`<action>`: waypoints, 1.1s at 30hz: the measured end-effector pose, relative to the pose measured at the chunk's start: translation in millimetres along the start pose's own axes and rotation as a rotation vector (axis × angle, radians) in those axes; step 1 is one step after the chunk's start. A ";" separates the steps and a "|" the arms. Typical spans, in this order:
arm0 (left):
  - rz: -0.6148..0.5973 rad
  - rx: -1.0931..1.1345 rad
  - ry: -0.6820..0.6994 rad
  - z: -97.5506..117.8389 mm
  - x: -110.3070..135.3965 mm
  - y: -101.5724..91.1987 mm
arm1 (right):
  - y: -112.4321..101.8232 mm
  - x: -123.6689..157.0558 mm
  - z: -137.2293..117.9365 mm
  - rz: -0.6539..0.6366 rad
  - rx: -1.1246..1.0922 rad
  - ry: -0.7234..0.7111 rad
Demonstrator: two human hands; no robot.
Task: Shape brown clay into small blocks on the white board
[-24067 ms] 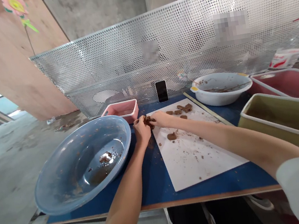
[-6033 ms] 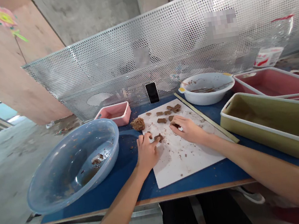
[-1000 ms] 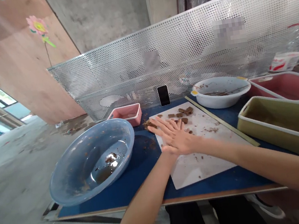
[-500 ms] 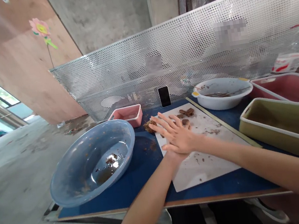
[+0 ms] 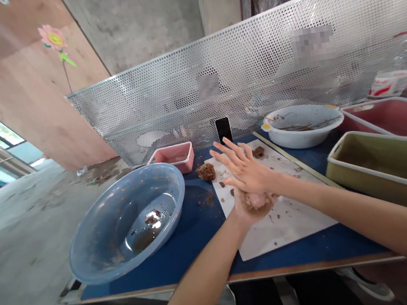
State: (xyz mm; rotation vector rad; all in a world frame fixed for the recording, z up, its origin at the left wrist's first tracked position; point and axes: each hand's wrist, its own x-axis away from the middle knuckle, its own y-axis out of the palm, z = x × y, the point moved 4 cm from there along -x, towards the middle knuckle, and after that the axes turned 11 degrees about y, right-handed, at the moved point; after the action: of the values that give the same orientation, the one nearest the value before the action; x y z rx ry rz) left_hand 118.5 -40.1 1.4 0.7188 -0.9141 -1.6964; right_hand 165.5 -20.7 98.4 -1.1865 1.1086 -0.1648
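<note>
My right hand (image 5: 247, 169) lies across my left hand, palm down, its fingers stretched out and spread. Beneath it, my left hand (image 5: 248, 206) is smeared with brown mud; its fingers are blurred and mostly covered, and I cannot make out whether anything lies between the palms. Both hands are over a white board (image 5: 289, 229) dotted with brown crumbs. Past my right fingers a brown clay piece (image 5: 258, 152) rests near the board's far edge. A rough brown clump (image 5: 205, 172) sits at the board's left edge.
A blue basin (image 5: 96, 231) with some murky water stands left, a small pink tub (image 5: 185, 161) behind it. Along the right are a thin strip (image 5: 297, 161), a white basin (image 5: 304, 140), a red tub (image 5: 398, 116) and an olive trough (image 5: 385, 180). A phone (image 5: 224, 128) leans upright at the back.
My right hand has shifted slightly right and up. My left hand's muddy part, hidden before, now shows below it. The clump at the left edge is uncovered.
</note>
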 end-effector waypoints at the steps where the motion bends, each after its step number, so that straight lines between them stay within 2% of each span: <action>1: -0.002 0.031 -0.042 -1.1 -0.3 -2.4 | -1.1 -4.6 3.2 0.003 0.008 0.009; 3: 0.045 0.097 -0.057 4.6 -2.3 -10.3 | -0.4 -8.2 8.8 -0.015 0.016 0.006; 6: 0.176 0.138 0.069 21.3 -6.3 -22.6 | 2.8 -0.7 15.5 -0.044 -0.003 -0.010; 8: 0.202 0.134 0.152 30.7 -7.6 -22.9 | 2.6 7.4 22.9 -0.038 -0.057 0.012; 11: 0.091 0.129 0.203 45.2 -9.3 -10.3 | -0.8 16.1 42.9 0.023 -0.164 0.145; 14: -0.024 0.140 0.253 72.1 -12.2 1.1 | -0.1 18.7 64.9 0.064 -0.206 0.333; 16: -0.025 0.138 0.338 96.3 -15.2 0.8 | 5.5 15.1 71.1 -0.009 -0.200 0.360; 18: -0.020 0.138 0.438 119.0 -17.8 -2.8 | 13.1 6.7 69.7 -0.129 -0.180 0.315; 21: 0.000 0.112 0.527 139.9 -19.7 -9.9 | 26.5 -11.4 59.7 -0.332 -0.165 0.241; 25: 0.049 0.116 0.562 146.4 -19.7 -17.3 | 49.4 -33.9 40.9 -0.545 -0.147 0.232; 29: 0.064 0.165 0.530 143.0 -21.6 -22.0 | 74.0 -45.0 22.3 -0.635 -0.074 0.255; 33: 0.082 0.171 0.509 140.1 -24.5 -27.3 | 91.2 -48.8 8.6 -0.669 -0.025 0.281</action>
State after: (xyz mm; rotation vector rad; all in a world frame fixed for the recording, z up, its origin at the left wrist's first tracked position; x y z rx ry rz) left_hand -2.5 20.3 53.4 1.1465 -0.7167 -1.2824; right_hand 109.0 54.5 54.4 -1.5559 0.9127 -0.8549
